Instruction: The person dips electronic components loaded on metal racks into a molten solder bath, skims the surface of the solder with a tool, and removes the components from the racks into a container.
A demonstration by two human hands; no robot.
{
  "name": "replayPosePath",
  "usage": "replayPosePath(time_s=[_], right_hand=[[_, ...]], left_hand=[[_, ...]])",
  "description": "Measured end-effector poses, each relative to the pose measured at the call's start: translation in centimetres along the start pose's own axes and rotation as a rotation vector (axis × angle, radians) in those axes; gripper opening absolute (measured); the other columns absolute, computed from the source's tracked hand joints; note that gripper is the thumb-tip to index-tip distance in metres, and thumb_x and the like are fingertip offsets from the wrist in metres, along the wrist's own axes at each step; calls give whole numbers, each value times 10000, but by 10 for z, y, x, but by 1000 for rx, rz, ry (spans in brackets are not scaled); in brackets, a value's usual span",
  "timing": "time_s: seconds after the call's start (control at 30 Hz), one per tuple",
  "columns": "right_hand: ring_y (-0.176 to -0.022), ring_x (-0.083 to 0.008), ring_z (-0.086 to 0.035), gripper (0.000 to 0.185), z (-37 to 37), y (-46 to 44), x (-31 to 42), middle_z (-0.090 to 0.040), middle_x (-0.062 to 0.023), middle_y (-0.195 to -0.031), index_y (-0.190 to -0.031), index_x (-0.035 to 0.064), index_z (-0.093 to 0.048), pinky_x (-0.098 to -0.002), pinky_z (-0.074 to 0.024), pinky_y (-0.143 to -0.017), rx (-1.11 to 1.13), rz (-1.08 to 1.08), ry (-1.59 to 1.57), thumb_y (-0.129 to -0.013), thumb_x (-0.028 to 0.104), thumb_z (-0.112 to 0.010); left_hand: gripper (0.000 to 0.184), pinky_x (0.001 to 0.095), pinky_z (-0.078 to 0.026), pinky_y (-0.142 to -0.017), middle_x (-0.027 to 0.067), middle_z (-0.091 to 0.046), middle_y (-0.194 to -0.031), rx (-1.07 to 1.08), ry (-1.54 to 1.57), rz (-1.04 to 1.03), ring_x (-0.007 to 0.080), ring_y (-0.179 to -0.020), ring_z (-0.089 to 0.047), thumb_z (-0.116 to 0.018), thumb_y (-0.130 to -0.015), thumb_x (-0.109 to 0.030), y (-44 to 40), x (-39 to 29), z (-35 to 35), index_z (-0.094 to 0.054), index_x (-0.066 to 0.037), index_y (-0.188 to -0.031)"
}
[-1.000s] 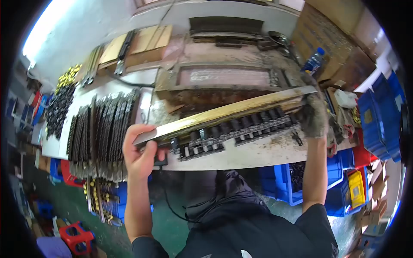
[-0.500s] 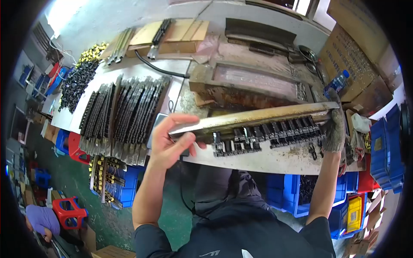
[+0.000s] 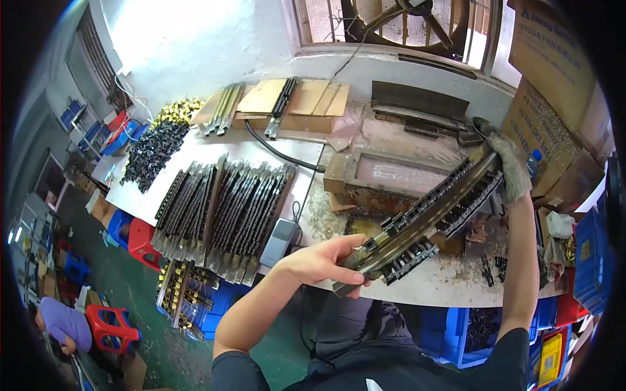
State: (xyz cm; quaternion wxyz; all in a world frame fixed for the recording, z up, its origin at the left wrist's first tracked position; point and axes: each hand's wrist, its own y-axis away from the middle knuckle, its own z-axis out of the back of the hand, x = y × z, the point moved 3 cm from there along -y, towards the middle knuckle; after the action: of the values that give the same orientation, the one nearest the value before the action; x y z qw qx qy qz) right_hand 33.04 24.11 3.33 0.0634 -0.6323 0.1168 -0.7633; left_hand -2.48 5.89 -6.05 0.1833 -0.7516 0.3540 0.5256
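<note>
A long metal bar (image 3: pixel 427 228) lined along both sides with small black parts slants up to the right in front of me. My bare left hand (image 3: pixel 323 260) grips its lower end, thumb on top. Around the upper end is my right hand (image 3: pixel 512 166), in a dirty grey glove, its fingers partly hidden. Behind the bar sits a worn rectangular basin (image 3: pixel 398 173) with a pale inside. A few loose black parts (image 3: pixel 488 270) lie on the table by my right forearm.
Rows of similar loaded bars (image 3: pixel 225 215) lie left, beside a grey box-shaped device (image 3: pixel 280 241). Black and yellow pieces (image 3: pixel 153 156) are heaped farther back. Blue bins (image 3: pixel 456 332) stand below the table, cartons (image 3: pixel 554 124) at right. A seated person (image 3: pixel 65 322) is lower left.
The bar has swung from nearly level to a steep slant and turned, showing black parts on both sides. My left hand moved right and down; my view tilted up.
</note>
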Motion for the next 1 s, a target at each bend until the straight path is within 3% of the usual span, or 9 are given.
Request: replayPosePath(time_s=[0.07,0.23,0.43,0.5,0.53,0.6,0.63,0.73,1.0], right_hand=[[-988,-132,-611,359,-1,-33,-6,-675,-46,-1071,-1227,64,-687,-264,-487,-869,-18,-10,166,-934,261,-624],[-1012,-144,-601,378,-41,-47,13,-680,-45,-1090,-1221,66,-699,-285,-462,-922,140,12,45,-939,301,-611],[-887,-113,-579,349,-67,-76,10,-638,-14,-971,-1216,74,-687,-257,-488,-785,179,-6,75,-966,302,-598],[-728,-107,-560,388,-77,-85,10,-628,-17,-921,-1207,80,-688,-264,-479,-641,200,-54,121,-976,373,-579],[-728,-107,-560,388,-80,-86,14,-628,-17,-921,-1207,80,-688,-264,-479,-641,204,-54,122,-976,373,-579],[-578,-96,-521,467,-83,-87,20,-635,-45,-916,-1264,91,-646,-253,-425,-504,157,-293,32,-977,450,-560],[-578,-96,-521,467,-84,-88,20,-635,-45,-916,-1264,91,-646,-253,-425,-504,161,-293,32,-977,450,-560],[-501,-84,-499,522,-82,-86,22,-631,-51,-856,-1323,102,-591,-243,-381,-434,39,-176,25,-977,489,-543],[-519,-40,-532,432,-51,-21,8,-659,-21,-799,-1306,48,-567,-192,-406,-441,243,77,94,-985,336,-560]], left_hand=[[511,311,-560,-675,115,-669,-1026,-6,19,-94,190,-769,-682,-690,-932,-71,-5,-2,-3,-429,9,-1363],[451,303,-546,-631,107,-630,-1038,-49,88,-78,172,-751,-658,-646,-972,-82,3,-2,-6,-396,-7,-1339],[390,294,-531,-610,85,-598,-1018,-180,-18,-130,139,-723,-602,-669,-947,-47,4,-11,1,-431,-5,-1254],[350,283,-512,-589,79,-605,-995,-214,-17,-140,131,-706,-593,-667,-952,-56,4,-14,5,-456,-4,-1227],[351,276,-500,-574,96,-610,-1008,-225,26,-157,134,-719,-591,-660,-955,-59,5,-15,8,-456,9,-1232],[318,255,-462,-522,107,-632,-987,-258,137,-211,129,-700,-583,-648,-957,-62,5,-21,13,-494,22,-1223],[318,255,-462,-522,107,-632,-987,-262,138,-213,129,-700,-583,-648,-957,-62,3,-24,19,-494,22,-1223],[244,240,-458,-507,83,-666,-904,-418,146,-367,113,-659,-599,-665,-942,-70,-3,-40,61,-580,17,-1154],[108,245,-480,-550,126,-673,-865,-818,83,-416,138,-677,-604,-676,-922,-26,-43,-70,254,-605,30,-981]])
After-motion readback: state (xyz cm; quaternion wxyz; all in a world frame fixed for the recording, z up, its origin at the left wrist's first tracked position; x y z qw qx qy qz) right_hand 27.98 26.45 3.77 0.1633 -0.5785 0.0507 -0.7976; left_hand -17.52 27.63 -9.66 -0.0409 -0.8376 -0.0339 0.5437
